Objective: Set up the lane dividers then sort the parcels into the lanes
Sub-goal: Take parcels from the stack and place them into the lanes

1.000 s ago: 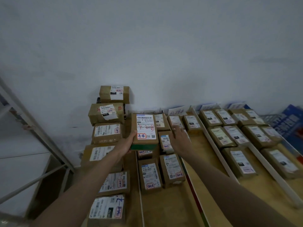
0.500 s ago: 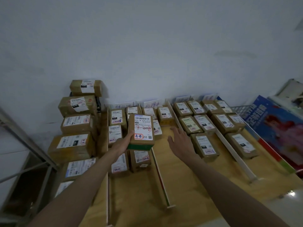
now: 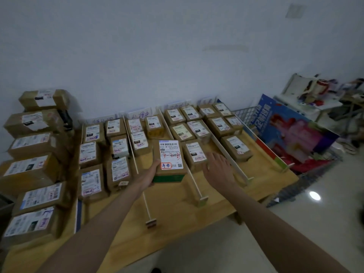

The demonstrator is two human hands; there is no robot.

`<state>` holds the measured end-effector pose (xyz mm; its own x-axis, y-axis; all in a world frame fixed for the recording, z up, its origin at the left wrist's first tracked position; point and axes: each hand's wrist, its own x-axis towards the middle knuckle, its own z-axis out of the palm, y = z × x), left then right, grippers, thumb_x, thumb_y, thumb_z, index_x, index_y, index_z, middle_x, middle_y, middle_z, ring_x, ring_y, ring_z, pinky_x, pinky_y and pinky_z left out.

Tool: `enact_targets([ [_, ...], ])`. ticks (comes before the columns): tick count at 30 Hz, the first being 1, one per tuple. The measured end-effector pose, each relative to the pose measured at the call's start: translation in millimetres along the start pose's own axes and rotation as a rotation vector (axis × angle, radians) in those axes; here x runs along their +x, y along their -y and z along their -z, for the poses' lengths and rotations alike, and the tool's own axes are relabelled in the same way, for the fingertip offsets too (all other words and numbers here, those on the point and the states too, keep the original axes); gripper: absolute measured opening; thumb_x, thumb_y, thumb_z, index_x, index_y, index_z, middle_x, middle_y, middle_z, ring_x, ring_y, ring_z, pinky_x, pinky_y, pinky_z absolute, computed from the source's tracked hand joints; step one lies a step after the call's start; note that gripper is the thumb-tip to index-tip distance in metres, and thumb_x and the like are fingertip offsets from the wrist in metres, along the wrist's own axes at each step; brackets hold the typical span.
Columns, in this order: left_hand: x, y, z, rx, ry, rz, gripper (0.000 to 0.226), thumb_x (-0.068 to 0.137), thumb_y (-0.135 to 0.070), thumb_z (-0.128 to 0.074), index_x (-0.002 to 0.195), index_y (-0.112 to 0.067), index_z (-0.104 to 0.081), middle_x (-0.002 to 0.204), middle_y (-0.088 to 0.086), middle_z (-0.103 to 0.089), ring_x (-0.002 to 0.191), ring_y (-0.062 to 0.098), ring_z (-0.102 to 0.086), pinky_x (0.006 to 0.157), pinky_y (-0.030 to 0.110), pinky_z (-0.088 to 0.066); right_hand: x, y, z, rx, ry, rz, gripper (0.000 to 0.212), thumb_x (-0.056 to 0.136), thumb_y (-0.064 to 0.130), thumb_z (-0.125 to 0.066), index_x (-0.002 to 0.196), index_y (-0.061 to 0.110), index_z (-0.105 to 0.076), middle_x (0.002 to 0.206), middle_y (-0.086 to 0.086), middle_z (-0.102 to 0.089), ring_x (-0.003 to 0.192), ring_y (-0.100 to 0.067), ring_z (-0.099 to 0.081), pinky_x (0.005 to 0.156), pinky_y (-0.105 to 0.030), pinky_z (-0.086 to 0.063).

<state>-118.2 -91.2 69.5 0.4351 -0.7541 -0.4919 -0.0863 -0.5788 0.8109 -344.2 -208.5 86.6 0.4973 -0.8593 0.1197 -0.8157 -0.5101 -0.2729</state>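
Gripping the labelled parcel [image 3: 170, 160] by its near-left corner above the second lane, long axis toward 12 o'clock, the left hand [image 3: 150, 175] is nearer; the right hand [image 3: 217, 168] hovers spread at 3 o'clock, holding nothing.

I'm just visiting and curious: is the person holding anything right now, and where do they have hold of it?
Yes: the left hand grips a labelled parcel at its near left corner. The right hand holds nothing, fingers spread.
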Motion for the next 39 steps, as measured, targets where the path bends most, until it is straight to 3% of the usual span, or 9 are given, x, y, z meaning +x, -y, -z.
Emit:
enact_targets([
  [7, 25, -52, -87, 0.07, 0.092, -0.034, 0.064, 0.093, -0.073, -0.03, 0.104, -0.024, -0.07, 0.102, 0.005, -0.071, 0.095, 0.021, -0.066, 0.089, 0.034, -0.053, -2, -91, 19, -0.041, -0.005, -0.122, 0.053, 0.101, 0.04, -0.04, 0.15, 0.022, -0.029, 0.157, -0.005, -0.031, 0.145, -0.025, -0.03, 0.118, -0.045, -0.026],
  [12, 68, -88, -149, 0.072, 0.152, -0.067, 0.061, 0.094, -0.072, -0.03, 0.113, -0.026, -0.067, 0.105, 0.002, -0.07, 0.092, 0.017, -0.067, 0.076, 0.028, -0.053, 28, -156, 18, -0.066, 0.012, -0.173, 0.05, 0.102, 0.04, -0.034, 0.148, 0.021, -0.032, 0.158, -0.006, -0.031, 0.146, -0.024, -0.028, 0.12, -0.044, -0.025],
  [18, 129, -132, -212, 0.019, 0.172, -0.035, 0.058, 0.09, -0.077, -0.033, 0.097, -0.031, -0.067, 0.103, 0.002, -0.068, 0.094, 0.021, -0.065, 0.091, 0.037, -0.054, 79, -229, 27, -0.094, 0.037, -0.17, 0.05, 0.102, 0.037, -0.037, 0.15, 0.022, -0.032, 0.156, -0.004, -0.034, 0.144, -0.023, -0.03, 0.119, -0.042, -0.027],
  [27, 181, -190, -289, 0.014, 0.178, 0.0, 0.059, 0.088, -0.077, -0.038, 0.102, -0.028, -0.069, 0.1, -0.002, -0.07, 0.097, 0.018, -0.064, 0.093, 0.036, -0.054, 148, -314, 49, -0.076, 0.054, -0.183, 0.049, 0.104, 0.036, -0.036, 0.15, 0.019, -0.034, 0.158, -0.006, -0.031, 0.146, -0.024, -0.028, 0.12, -0.044, -0.025],
  [30, 193, -203, -312, 0.02, 0.163, 0.011, 0.056, 0.088, -0.075, -0.038, 0.1, -0.029, -0.068, 0.101, -0.002, -0.069, 0.095, 0.017, -0.064, 0.088, 0.033, -0.053, 172, -343, 52, -0.055, 0.053, -0.176, 0.049, 0.104, 0.036, -0.037, 0.149, 0.019, -0.034, 0.158, -0.006, -0.031, 0.147, -0.024, -0.027, 0.12, -0.044, -0.025],
  [34, 206, -220, -349, -0.039, 0.143, 0.027, 0.048, 0.089, -0.076, -0.037, 0.09, -0.037, -0.066, 0.092, -0.014, -0.068, 0.089, 0.008, -0.063, 0.069, 0.024, -0.047, 206, -390, 46, -0.007, 0.061, -0.121, 0.047, 0.103, 0.035, -0.04, 0.148, 0.022, -0.036, 0.154, -0.005, -0.036, 0.143, -0.025, -0.033, 0.118, -0.043, -0.027],
  [39, 224, -232, -406, -0.135, 0.056, 0.088, 0.057, 0.087, -0.077, -0.041, 0.115, -0.034, -0.065, 0.109, -0.004, -0.071, 0.093, 0.013, -0.069, 0.065, 0.02, -0.053, 248, -460, 34, 0.065, 0.124, -0.066, 0.046, 0.101, 0.036, -0.038, 0.144, 0.022, -0.038, 0.154, -0.005, -0.035, 0.143, -0.025, -0.032, 0.116, -0.044, -0.026],
])
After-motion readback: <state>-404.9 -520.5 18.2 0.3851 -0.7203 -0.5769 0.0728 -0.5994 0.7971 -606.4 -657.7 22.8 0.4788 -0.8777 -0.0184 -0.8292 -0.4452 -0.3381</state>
